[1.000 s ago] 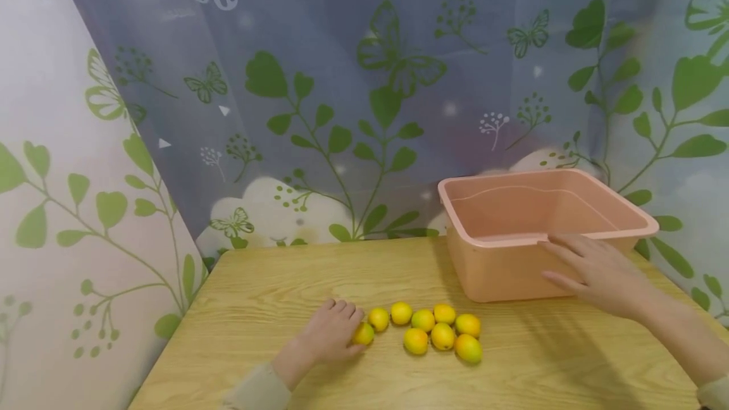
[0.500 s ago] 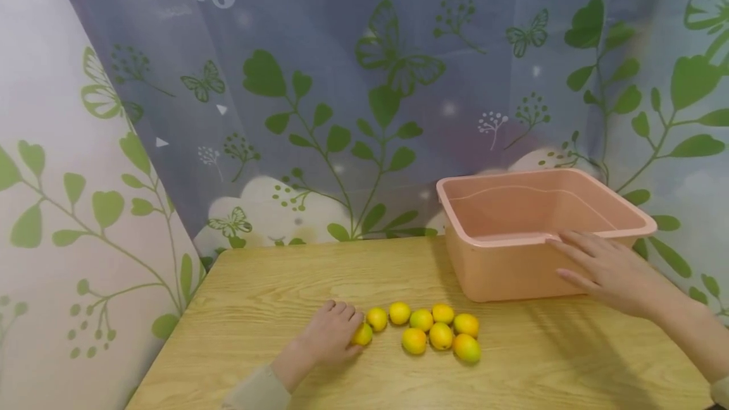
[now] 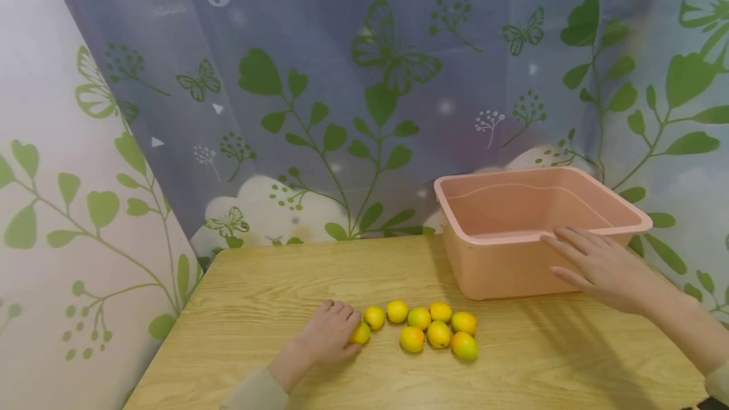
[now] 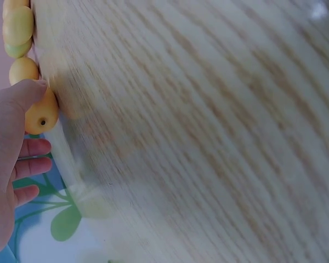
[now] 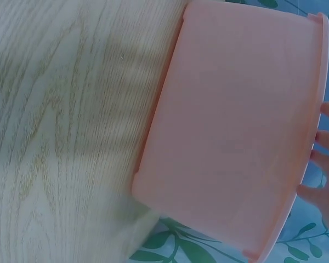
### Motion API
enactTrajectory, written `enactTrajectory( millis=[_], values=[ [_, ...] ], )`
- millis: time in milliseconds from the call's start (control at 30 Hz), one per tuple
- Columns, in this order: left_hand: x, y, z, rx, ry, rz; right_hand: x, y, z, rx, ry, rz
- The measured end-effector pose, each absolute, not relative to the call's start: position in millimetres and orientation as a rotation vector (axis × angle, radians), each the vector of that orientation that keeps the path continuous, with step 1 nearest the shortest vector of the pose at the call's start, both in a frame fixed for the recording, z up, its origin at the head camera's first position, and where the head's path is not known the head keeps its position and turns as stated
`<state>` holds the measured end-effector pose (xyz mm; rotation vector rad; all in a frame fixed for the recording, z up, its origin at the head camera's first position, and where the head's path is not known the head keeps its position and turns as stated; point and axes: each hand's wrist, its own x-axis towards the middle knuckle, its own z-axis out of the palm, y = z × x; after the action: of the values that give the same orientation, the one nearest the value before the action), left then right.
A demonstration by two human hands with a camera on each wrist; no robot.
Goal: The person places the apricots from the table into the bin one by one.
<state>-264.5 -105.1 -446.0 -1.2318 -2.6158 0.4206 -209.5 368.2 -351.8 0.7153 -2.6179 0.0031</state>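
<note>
In the head view my left hand (image 3: 326, 334) rests on the table at the left end of a group of small yellow-green fruits (image 3: 438, 334). It holds the leftmost fruit (image 3: 360, 333) between thumb and fingers. The left wrist view shows the thumb over this fruit (image 4: 42, 113), a small dark dot at its end, and the other fingers partly curled below. My right hand (image 3: 606, 267) is at the front rim of a pink plastic basin (image 3: 512, 271), fingers extended and spread. In the right wrist view its fingertips (image 5: 308, 190) are right at the rim.
The basin stands at the back right of the wooden table (image 3: 285, 283), close to the patterned curtain (image 3: 319, 49). Several fruits lie in two loose rows in front of the basin's left side. A pale printed wall covering (image 3: 74, 163) borders the table's left side.
My right hand has shifted slightly to the right along the basin's rim. My left hand stays on the same fruit, and the fruits and basin keep their places.
</note>
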Motion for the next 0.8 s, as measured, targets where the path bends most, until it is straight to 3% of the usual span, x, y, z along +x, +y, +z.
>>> enactTrajectory(
  millis=[800],
  values=[
    [-266.7,-103.4,-434.5,-1.201,-2.544,0.172,-207.8,370.4,-348.2,0.673,-2.677,-0.013]
  ],
)
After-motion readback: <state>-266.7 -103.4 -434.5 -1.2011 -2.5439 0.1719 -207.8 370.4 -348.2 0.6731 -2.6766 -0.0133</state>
